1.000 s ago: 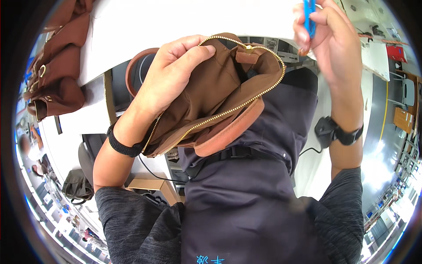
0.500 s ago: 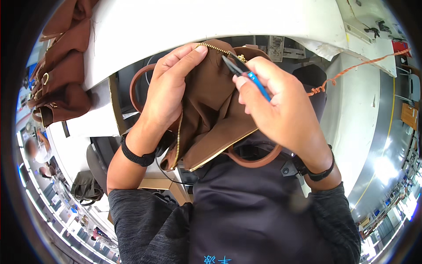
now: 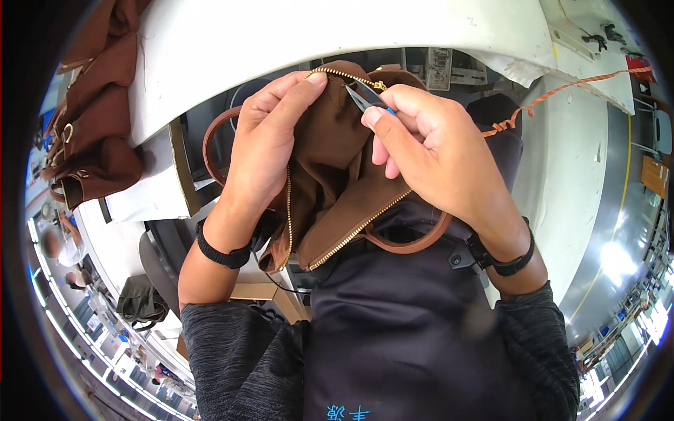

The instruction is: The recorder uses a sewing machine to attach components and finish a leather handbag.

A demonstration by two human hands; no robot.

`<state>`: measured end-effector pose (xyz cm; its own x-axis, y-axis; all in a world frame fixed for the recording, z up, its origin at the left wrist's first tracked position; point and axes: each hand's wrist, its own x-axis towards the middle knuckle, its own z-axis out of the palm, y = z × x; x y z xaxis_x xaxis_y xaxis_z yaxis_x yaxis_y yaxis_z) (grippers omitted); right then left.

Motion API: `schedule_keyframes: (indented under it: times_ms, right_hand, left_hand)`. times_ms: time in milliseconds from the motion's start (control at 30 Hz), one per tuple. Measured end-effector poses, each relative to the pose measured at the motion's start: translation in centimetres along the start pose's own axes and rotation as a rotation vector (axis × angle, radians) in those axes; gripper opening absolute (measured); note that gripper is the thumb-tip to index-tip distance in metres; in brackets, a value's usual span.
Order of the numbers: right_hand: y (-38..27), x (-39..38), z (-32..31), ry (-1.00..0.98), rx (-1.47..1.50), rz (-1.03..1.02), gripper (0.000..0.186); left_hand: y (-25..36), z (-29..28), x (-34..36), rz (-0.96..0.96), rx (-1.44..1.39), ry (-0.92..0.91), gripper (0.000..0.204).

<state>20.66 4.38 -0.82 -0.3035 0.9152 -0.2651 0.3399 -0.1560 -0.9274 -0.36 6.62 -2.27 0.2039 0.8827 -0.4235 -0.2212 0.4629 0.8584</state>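
A brown handbag point(image 3: 321, 140) with its top gaping faces me, its brown lining showing. Gold zipper teeth point(image 3: 288, 203) run around the opening. My left hand point(image 3: 267, 133) pinches the far zipper edge between thumb and fingers. In my right hand point(image 3: 446, 151) are small thread snips point(image 3: 359, 100) with a blue handle, mostly covered by my fingers. Their dark blades point up and left over the lining, just below the zipper, and look slightly apart. The gold zipper slider point(image 3: 380, 85) lies beside the blades. One bag handle point(image 3: 414, 245) curves below my right hand, another point(image 3: 213, 144) left of my left wrist.
A white tabletop point(image 3: 337, 24) spans the far side. Several brown bags point(image 3: 98, 151) are piled at the left. An orange twisted cord point(image 3: 554, 98) stretches to the right. A dark green bag point(image 3: 140, 300) sits lower left, near a cardboard box point(image 3: 263, 291). People are in the background left.
My right hand has turned and shifted slightly left and up, so its fingers now cover most of the blue handle. The blades show more apart. My left hand keeps its pinch.
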Motion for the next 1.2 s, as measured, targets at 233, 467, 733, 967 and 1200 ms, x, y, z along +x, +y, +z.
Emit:
schedule_keyframes:
  times_ms: [233,467,733,967,1200]
  right_hand:
    - [0.1,0.0,-0.2,-0.023,0.048,0.065,0.021]
    - [0.2,-0.1,-0.1,-0.026,0.076,0.075,0.022]
    - [1.2,-0.6,0.6,0.032,0.089,-0.012,0.018]
    - [1.5,-0.8,1.3,0.082,0.088,-0.035,0.018]
    - [1.0,-0.5,1.8,0.028,0.763,0.212,0.027]
  left_hand:
    - [-0.1,0.3,0.2,-0.02,0.048,-0.013,0.021]
    - [-0.4,-0.1,0.2,-0.014,-0.006,0.013,0.022]
    - [-0.2,0.0,0.2,-0.048,-0.017,0.006,0.022]
    - [-0.5,0.7,0.0,-0.044,0.008,0.04,0.022]
    - [-0.4,0.8,-0.2,-0.055,-0.042,-0.058,0.023]
